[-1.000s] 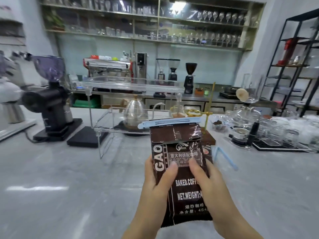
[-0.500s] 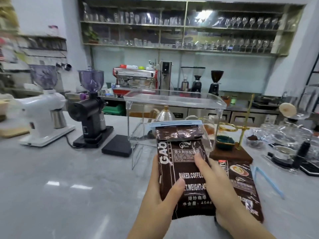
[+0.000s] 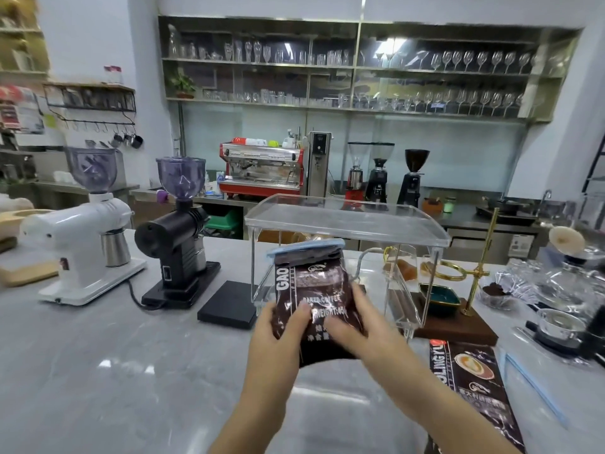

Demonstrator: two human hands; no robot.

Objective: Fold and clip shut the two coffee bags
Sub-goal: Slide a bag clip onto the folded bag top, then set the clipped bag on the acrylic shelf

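A dark brown coffee bag (image 3: pixel 311 283) stands upright between my hands in front of the clear rack. Its top is folded over and a light blue clip (image 3: pixel 306 248) runs across the fold. My left hand (image 3: pixel 281 326) grips the bag's left side with the thumb on its front. On the right side, my right hand (image 3: pixel 353 322) holds it with fingers curled across the lower front. A second coffee bag (image 3: pixel 471 385) lies flat on the counter at the right. A second blue clip (image 3: pixel 533 385) lies just right of that bag.
A clear acrylic rack (image 3: pixel 347 221) stands right behind the held bag. A black grinder (image 3: pixel 178 244), a white grinder (image 3: pixel 82 237) and a black scale pad (image 3: pixel 227 304) sit to the left. A brass pour-over stand on a wooden base (image 3: pixel 458 326) and glassware crowd the right.
The bag has moved forward and away from me, toward the clear rack, with both hands still on it. The view has swung left, showing more of the second bag.
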